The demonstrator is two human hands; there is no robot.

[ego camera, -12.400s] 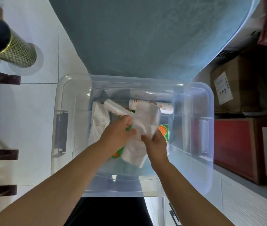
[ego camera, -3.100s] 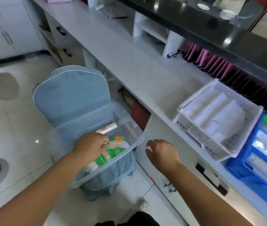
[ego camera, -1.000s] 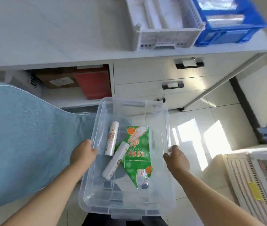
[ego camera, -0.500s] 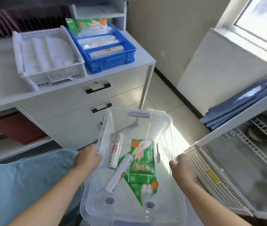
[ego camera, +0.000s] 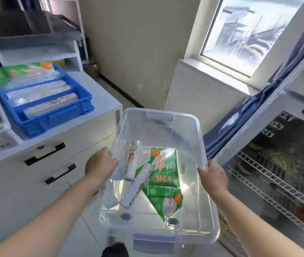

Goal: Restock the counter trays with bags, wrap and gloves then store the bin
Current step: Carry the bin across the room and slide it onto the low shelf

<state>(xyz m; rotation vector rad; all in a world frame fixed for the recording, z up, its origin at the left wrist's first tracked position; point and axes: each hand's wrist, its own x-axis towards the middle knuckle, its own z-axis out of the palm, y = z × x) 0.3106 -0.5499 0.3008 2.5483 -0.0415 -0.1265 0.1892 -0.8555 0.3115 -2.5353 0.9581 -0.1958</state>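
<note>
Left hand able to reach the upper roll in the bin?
Probably not: the left hand grips the clear bin by its left rim, carrying it. The upper roll lies uncovered just inside, but letting go could tip it.

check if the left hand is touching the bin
Touching. The head view shows the left hand holding the bin by its left rim, with the fingers curled over the edge.

Clear bin (ego camera: 201,145); green-white glove packs (ego camera: 163,173); white rolls (ego camera: 135,188); blue tray (ego camera: 54,117).
</note>
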